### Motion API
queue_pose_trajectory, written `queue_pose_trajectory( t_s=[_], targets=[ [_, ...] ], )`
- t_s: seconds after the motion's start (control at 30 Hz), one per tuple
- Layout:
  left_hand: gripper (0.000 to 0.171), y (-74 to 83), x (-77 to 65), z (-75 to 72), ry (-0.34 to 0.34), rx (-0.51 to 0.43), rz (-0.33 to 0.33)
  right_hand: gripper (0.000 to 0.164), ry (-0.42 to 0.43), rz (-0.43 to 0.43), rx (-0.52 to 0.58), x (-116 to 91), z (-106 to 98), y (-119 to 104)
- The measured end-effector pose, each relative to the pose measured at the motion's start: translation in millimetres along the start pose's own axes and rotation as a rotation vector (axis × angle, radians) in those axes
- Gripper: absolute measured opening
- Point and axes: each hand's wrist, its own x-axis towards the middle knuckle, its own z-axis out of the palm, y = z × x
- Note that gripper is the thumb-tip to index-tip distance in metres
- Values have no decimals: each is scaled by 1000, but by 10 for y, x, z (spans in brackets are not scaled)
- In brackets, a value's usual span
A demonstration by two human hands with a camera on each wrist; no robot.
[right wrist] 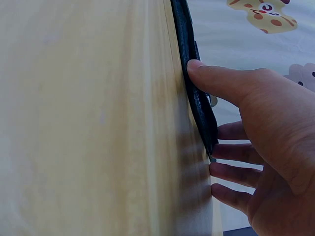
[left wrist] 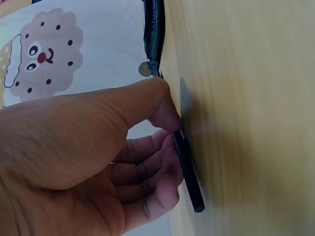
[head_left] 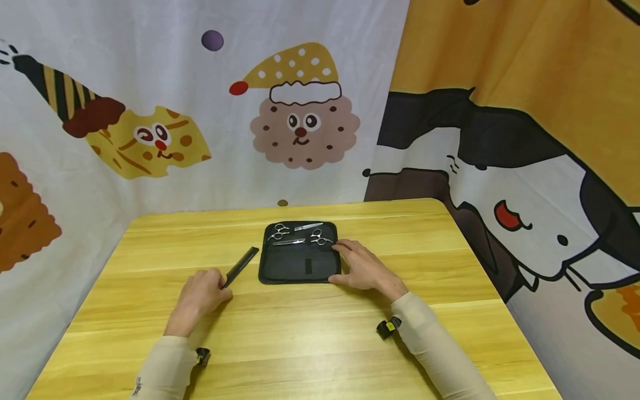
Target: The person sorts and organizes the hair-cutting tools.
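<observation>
Status, as far as I can see: two pairs of scissors sit in the case (head_left: 280, 266), comb (head_left: 241, 266) is out of it. I'd call that partway: scissors placed, comb not in. Small dark band (head_left: 308, 266) on the near half of the case shows nothing tucked under it.

Comb: black, slim, straight, glossy along its length. It's just left of the case, apart from it, slanting from my left hand (head_left: 200, 291) toward the far right. Teeth too small to make out. Left hand is clamped on its near end, thumb against fingers. Its shadow is close by on the desk (head_left: 310, 344); can't tell if any of it touches down.

Case: black, flat, rounded corners, raised rim, mid-desk toward the far edge. Right hand (head_left: 362, 266) is at its right side, fingers apart and fairly straight, thumb on the near right corner. Touching, not wrapped round it.

Scissors: silver, both in the far half. Far pair (head_left: 302, 228) has handles left, blades right; near pair (head_left: 290, 242) is the other way round.

Printed curtain (head_left: 170, 33) behind the desk.
</observation>
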Motion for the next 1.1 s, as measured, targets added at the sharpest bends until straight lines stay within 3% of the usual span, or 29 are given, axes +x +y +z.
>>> queue_pose_trajectory(
  t_s=[0.23, 0.57, 0.73, 0.93, 1.1],
  targets=[
    [19, -6, 19, -24, 12, -14, 12, 95, 0, -6, -3, -4, -10, 4],
    [17, 42, 24, -79, 85, 21, 70, 95, -4, 1, -5, 7, -1, 23],
    [22, 166, 78, -132, 143, 34, 137, 95, 3, -8, -8, 12, 4, 31],
    [8, 400, 128, -177, 202, 45, 219, 95, 11, -18, -15, 13, 10, 36],
    [10, 582, 162, -171, 248, 60, 300, 95, 15, -15, -15, 13, 22, 39]
  ],
)
